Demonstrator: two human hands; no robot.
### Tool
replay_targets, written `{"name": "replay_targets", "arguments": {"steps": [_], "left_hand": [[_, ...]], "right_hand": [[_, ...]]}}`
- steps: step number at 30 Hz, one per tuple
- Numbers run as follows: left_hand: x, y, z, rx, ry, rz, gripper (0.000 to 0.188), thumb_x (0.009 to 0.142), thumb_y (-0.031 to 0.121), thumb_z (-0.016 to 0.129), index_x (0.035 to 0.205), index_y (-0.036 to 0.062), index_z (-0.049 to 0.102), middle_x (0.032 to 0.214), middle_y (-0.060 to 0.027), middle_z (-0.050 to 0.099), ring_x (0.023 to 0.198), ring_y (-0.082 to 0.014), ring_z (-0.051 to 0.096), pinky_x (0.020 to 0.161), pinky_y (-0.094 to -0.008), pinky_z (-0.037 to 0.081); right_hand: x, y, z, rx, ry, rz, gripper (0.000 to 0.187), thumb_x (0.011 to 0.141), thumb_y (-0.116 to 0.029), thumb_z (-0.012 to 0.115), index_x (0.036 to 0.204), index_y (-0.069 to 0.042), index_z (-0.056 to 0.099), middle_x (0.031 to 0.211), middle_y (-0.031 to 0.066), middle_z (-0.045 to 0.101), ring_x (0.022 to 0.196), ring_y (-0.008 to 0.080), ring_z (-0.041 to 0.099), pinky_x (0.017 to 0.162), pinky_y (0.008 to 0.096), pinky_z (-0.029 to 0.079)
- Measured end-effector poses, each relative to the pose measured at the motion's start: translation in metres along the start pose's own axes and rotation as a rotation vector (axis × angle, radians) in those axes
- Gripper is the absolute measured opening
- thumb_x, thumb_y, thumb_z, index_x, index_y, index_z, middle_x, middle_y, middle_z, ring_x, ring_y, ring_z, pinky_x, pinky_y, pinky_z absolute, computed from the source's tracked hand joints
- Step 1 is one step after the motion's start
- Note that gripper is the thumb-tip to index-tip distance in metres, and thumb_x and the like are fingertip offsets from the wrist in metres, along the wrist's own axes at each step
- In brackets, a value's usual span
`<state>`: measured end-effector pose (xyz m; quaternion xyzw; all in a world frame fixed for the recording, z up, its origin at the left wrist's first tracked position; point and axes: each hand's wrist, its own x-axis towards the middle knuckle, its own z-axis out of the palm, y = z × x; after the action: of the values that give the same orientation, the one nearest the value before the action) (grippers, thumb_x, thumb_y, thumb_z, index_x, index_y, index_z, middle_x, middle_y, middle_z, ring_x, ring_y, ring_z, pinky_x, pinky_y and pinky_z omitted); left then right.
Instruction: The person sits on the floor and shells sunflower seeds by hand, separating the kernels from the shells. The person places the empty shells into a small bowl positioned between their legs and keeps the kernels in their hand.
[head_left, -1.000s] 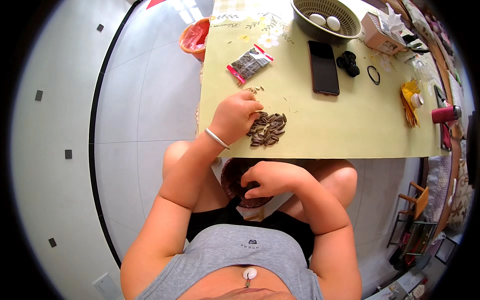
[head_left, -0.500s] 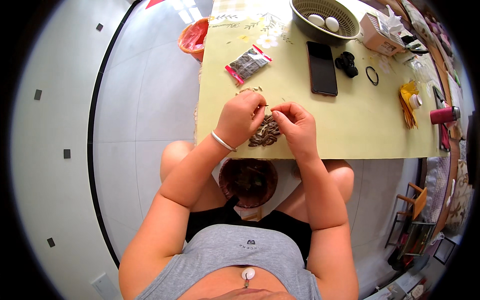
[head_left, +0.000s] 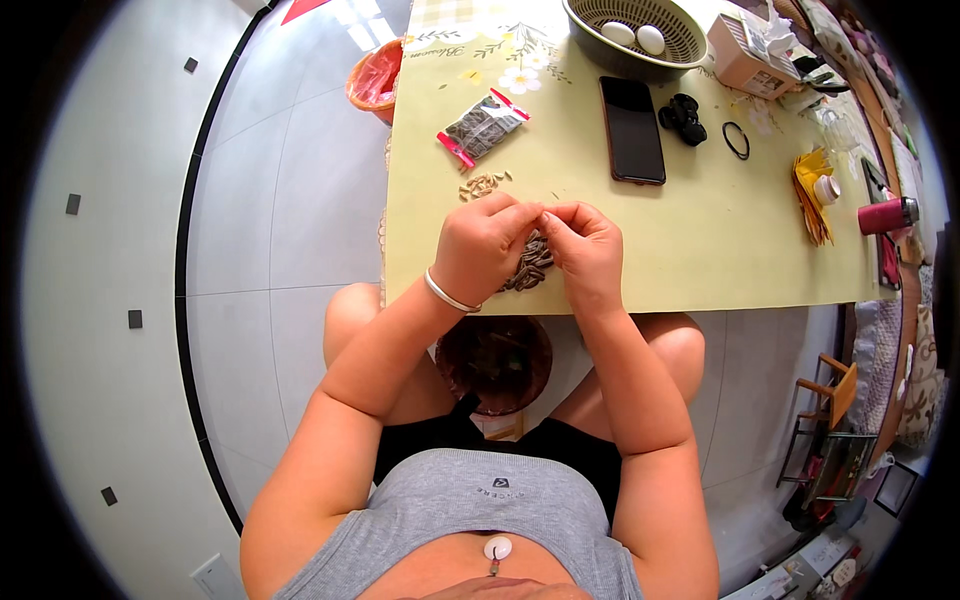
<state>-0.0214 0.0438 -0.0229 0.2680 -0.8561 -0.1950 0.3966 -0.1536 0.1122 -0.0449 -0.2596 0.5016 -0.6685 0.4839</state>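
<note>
Over the near edge of the table, my left hand point(head_left: 483, 245) and my right hand point(head_left: 588, 250) meet at the fingertips. Both are closed in a pinch on a tiny sunflower seed, mostly hidden by the fingers. Below them lies a pile of dark striped sunflower seeds point(head_left: 534, 262), partly covered by my left hand. Just beyond my left hand is a small heap of pale shelled kernels point(head_left: 484, 185). Farther off rests a clear packet with pink ends point(head_left: 484, 127), its contents dark.
A phone point(head_left: 632, 130), a small black object point(head_left: 683, 120) and a black hair tie point(head_left: 736, 141) lie right of centre. Behind them stand a basket point(head_left: 590, 55) holding two eggs and a tissue box point(head_left: 752, 58). A dark bin point(head_left: 541, 370) is between my knees; an orange bin point(head_left: 372, 97) stands beyond the left edge.
My fingertips have come together, covering the small dark seed that showed between them. The view has shifted slightly, and more of the pale kernels shows beyond my left hand.
</note>
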Motion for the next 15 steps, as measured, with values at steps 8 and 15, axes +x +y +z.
{"name": "replay_targets", "arguments": {"steps": [8,15], "left_hand": [[-0.0029,-0.0004,0.0074,0.005,0.01,0.036,0.015,0.075,0.001,0.074,0.089,0.0036,0.069,0.069,-0.0106,0.062,0.059,-0.0266,0.061,0.052,-0.0337,0.049],[-0.0031,-0.0024,0.0009,0.01,0.001,0.045,0.015,0.075,0.002,0.074,0.09,0.0033,0.069,0.068,-0.0105,0.062,0.057,-0.0262,0.06,0.05,-0.0336,0.048]], "right_hand": [[0.0007,0.0078,-0.0017,-0.019,-0.013,-0.029,0.004,0.088,-0.001,0.063,0.088,0.002,0.065,0.082,-0.0002,0.065,0.074,0.0034,0.057,0.067,0.0183,0.047],[0.0022,0.0033,0.0005,0.01,-0.061,0.009,0.004,0.088,-0.003,0.064,0.088,0.001,0.064,0.081,-0.0016,0.064,0.071,0.0019,0.055,0.064,0.0173,0.045]]}}
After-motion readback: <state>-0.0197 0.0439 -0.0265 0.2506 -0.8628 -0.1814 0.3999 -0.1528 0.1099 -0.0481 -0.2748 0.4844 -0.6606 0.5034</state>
